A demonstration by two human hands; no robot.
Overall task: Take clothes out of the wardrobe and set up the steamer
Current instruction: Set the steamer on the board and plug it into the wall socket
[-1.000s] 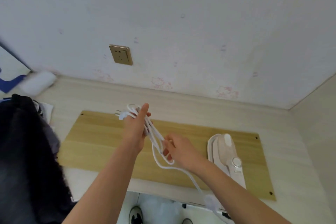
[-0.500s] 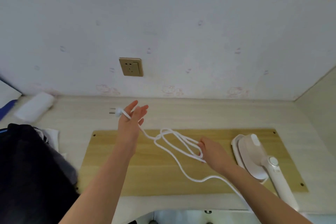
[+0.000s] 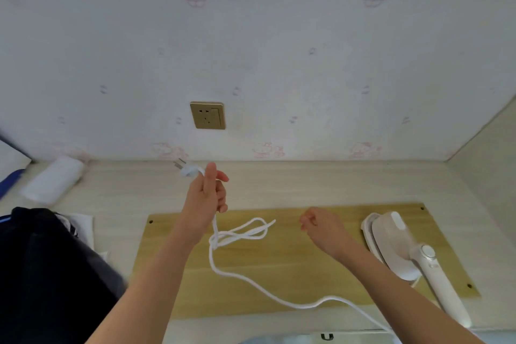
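My left hand [image 3: 208, 198] is raised over the desk and grips the white power cord [image 3: 240, 234] just behind its plug [image 3: 186, 169], whose prongs point up-left toward the gold wall socket [image 3: 207, 115]. The cord hangs from that hand, loops loosely on the wooden board [image 3: 293, 265] and trails right to the white handheld steamer [image 3: 396, 243] lying on the board's right end. My right hand [image 3: 321, 225] hovers above the board beside the loops, fingers loosely curled, holding nothing. Dark clothes [image 3: 42, 274] are piled at the lower left.
A white rolled cloth [image 3: 53, 179] lies at the back left of the pale desk [image 3: 307, 181] by the wall. A side panel closes off the right. A blue-and-white object sits at the far left edge.
My right hand has let go of the cord loops, which dropped onto the board. My left hand has carried the plug up, closer to the socket.
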